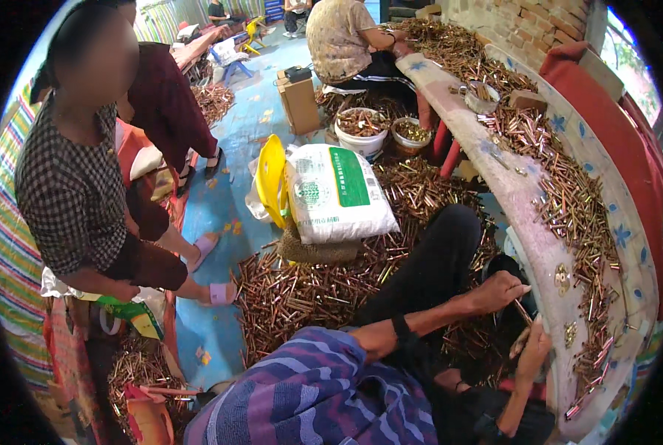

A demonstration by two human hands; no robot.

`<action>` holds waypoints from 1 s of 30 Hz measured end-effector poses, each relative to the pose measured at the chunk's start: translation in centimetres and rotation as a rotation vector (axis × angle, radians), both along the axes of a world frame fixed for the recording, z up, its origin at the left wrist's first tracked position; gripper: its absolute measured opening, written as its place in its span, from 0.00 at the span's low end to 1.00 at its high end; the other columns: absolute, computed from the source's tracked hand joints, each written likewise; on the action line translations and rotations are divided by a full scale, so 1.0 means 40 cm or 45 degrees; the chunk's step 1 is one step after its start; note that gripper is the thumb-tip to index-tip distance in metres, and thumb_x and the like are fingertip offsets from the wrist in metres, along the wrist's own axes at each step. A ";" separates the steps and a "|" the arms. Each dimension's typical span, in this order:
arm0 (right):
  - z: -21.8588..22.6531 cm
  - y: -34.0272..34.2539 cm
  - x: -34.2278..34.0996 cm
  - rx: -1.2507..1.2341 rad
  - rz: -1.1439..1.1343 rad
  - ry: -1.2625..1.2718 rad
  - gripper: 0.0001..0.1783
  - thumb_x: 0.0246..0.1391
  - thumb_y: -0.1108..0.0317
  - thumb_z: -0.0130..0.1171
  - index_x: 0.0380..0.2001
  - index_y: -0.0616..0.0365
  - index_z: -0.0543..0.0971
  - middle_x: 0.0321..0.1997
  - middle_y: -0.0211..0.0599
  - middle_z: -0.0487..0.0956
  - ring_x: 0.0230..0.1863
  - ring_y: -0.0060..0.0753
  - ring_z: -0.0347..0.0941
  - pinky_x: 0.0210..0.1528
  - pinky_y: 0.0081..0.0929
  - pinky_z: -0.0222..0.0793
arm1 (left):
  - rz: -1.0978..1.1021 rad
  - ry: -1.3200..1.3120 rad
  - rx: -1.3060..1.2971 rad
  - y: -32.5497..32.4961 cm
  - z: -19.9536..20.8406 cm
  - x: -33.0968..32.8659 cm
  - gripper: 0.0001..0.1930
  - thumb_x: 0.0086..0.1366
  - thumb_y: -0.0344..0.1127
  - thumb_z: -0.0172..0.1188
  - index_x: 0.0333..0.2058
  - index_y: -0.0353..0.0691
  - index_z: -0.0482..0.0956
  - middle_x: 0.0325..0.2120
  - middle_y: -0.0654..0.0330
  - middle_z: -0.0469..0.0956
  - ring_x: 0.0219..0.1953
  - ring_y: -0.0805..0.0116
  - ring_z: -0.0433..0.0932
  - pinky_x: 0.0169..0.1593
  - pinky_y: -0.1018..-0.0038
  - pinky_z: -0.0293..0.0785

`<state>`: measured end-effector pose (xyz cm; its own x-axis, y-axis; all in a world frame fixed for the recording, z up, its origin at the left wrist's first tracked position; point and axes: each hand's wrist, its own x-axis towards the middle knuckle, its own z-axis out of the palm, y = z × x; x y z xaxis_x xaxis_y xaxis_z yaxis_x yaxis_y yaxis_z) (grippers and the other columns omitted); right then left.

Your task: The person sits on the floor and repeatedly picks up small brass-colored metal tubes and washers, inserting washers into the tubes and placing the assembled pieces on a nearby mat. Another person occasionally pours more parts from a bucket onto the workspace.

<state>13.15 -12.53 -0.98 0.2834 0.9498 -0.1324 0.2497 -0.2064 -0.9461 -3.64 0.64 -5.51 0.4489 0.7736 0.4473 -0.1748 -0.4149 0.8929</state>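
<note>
My left hand (pixel 496 292) is closed, its fingertips pinched beside the near edge of the curved, cloth-covered bench (pixel 528 248). A thin copper-coloured metal rod (pixel 522 310) slants from under these fingers toward my right hand. Just nearer, my right hand (pixel 533 350) is curled with its thumb up; what its fingers hold is partly hidden and too small to make out. Loose copper-coloured rods (pixel 579 215), bolt-like in shape, lie along the bench top. A few flat brassy pieces (pixel 562 279) sit on the cloth near my hands.
A large heap of rods (pixel 302 297) covers the floor left of my legs. A white sack (pixel 335 194) rests by a yellow chair (pixel 272 178). Two full buckets (pixel 361 137) stand ahead. One person (pixel 68 170) stands at left, another (pixel 342 41) sits at the bench's far end.
</note>
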 end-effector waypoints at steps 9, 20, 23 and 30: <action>-0.028 0.013 -0.005 0.454 -0.023 -0.404 0.26 0.73 0.55 0.49 0.21 0.60 0.70 0.21 0.25 0.64 0.23 0.19 0.56 0.25 0.26 0.51 | 0.015 0.051 0.015 0.005 -0.010 0.012 0.29 0.75 0.48 0.52 0.20 0.28 0.67 0.14 0.47 0.63 0.17 0.64 0.61 0.27 0.59 0.62; 0.006 0.008 -0.037 0.230 -0.074 -0.191 0.26 0.73 0.52 0.46 0.23 0.58 0.71 0.15 0.27 0.68 0.14 0.19 0.65 0.18 0.22 0.62 | 0.013 0.115 0.050 0.003 0.005 -0.006 0.25 0.75 0.45 0.53 0.26 0.27 0.73 0.16 0.49 0.68 0.20 0.66 0.66 0.28 0.61 0.65; 0.012 0.003 -0.055 0.220 -0.112 -0.032 0.29 0.72 0.48 0.47 0.20 0.56 0.70 0.14 0.27 0.67 0.12 0.20 0.63 0.15 0.23 0.59 | 0.017 0.157 -0.027 -0.004 0.012 -0.009 0.23 0.75 0.44 0.54 0.28 0.27 0.75 0.16 0.59 0.69 0.24 0.74 0.65 0.29 0.64 0.66; 0.033 0.009 -0.024 0.019 -0.050 -0.002 0.38 0.69 0.41 0.47 0.10 0.56 0.70 0.08 0.28 0.67 0.08 0.23 0.61 0.15 0.26 0.57 | -0.025 0.158 -0.178 -0.031 0.048 -0.016 0.21 0.75 0.44 0.56 0.28 0.31 0.77 0.19 0.72 0.65 0.26 0.79 0.63 0.29 0.72 0.64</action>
